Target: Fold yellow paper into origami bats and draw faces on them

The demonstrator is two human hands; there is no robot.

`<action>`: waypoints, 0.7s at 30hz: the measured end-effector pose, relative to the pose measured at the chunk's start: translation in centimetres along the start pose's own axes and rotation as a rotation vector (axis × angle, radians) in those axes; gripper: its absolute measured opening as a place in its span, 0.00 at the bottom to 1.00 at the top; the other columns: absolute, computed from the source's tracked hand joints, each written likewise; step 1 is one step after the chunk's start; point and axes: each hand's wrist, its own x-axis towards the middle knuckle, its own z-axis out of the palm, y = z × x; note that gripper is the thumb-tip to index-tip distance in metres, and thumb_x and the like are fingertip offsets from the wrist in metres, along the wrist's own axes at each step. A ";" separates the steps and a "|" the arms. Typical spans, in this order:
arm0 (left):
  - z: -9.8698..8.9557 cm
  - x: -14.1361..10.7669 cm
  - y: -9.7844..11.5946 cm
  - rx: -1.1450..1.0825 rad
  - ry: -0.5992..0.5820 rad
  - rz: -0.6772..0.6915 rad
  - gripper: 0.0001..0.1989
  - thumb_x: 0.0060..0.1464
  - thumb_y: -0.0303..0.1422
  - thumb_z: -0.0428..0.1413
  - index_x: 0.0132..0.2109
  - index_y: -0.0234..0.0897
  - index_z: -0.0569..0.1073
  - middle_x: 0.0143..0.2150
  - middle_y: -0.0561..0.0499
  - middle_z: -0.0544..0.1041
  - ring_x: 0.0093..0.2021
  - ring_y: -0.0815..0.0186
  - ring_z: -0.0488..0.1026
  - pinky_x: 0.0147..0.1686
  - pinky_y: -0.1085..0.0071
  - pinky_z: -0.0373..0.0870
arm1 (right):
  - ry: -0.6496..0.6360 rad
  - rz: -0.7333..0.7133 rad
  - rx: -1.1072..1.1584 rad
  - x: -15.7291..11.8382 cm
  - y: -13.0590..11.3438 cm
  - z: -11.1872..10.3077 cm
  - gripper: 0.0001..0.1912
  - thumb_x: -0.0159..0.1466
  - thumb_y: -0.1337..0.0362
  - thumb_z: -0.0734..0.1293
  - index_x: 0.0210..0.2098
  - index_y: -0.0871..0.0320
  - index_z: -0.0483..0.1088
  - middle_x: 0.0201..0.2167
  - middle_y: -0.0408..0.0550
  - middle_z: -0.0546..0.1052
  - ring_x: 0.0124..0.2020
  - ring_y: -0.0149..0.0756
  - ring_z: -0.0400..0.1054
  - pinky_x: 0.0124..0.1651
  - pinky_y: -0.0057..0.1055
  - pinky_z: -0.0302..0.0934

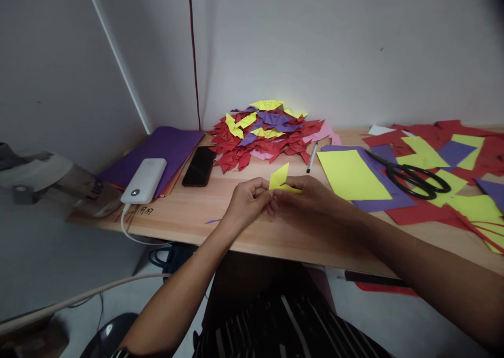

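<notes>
A small folded piece of yellow paper [279, 176] is pinched between my two hands above the front of the wooden table. My left hand [249, 200] grips its lower left side, fingers curled and thumb pressed on it. On the other side, my right hand [311, 194] holds the paper between thumb and fingers. One pointed flap stands up, and another part lies toward the right under my fingers. Behind my hands rises a heap of folded paper figures [268, 132] in red, yellow, purple and pink, some with small drawn faces.
Yellow sheets [352, 174] lie on purple paper at right, with black scissors [413, 177] and red scraps [417, 217] beyond. A pen [312, 157] lies behind my right hand. At left are a phone [199, 166], a white power bank [145, 180], purple sheets [169, 137] and a clear bottle [84, 190].
</notes>
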 end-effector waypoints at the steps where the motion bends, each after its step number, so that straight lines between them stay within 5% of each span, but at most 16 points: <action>1: 0.0 0.0 0.0 0.011 -0.008 0.002 0.07 0.54 0.32 0.55 0.31 0.32 0.68 0.23 0.50 0.76 0.21 0.69 0.73 0.25 0.74 0.69 | -0.009 0.004 0.001 0.0 0.1 0.0 0.13 0.62 0.56 0.63 0.28 0.58 0.71 0.26 0.43 0.74 0.30 0.35 0.66 0.35 0.31 0.58; 12: -0.2 0.1 0.0 0.026 0.064 -0.013 0.10 0.54 0.35 0.56 0.31 0.33 0.67 0.23 0.49 0.77 0.20 0.70 0.72 0.22 0.77 0.64 | 0.129 0.077 0.116 -0.1 -0.2 0.1 0.13 0.60 0.55 0.64 0.30 0.59 0.72 0.28 0.44 0.75 0.31 0.34 0.66 0.33 0.29 0.59; 21: -0.2 -0.1 0.3 0.008 0.004 -0.017 0.10 0.55 0.35 0.56 0.30 0.32 0.68 0.23 0.48 0.77 0.20 0.72 0.72 0.23 0.77 0.63 | 0.067 0.066 0.174 -0.3 -1.2 -0.2 0.13 0.62 0.55 0.63 0.29 0.58 0.69 0.29 0.45 0.74 0.33 0.36 0.67 0.36 0.32 0.59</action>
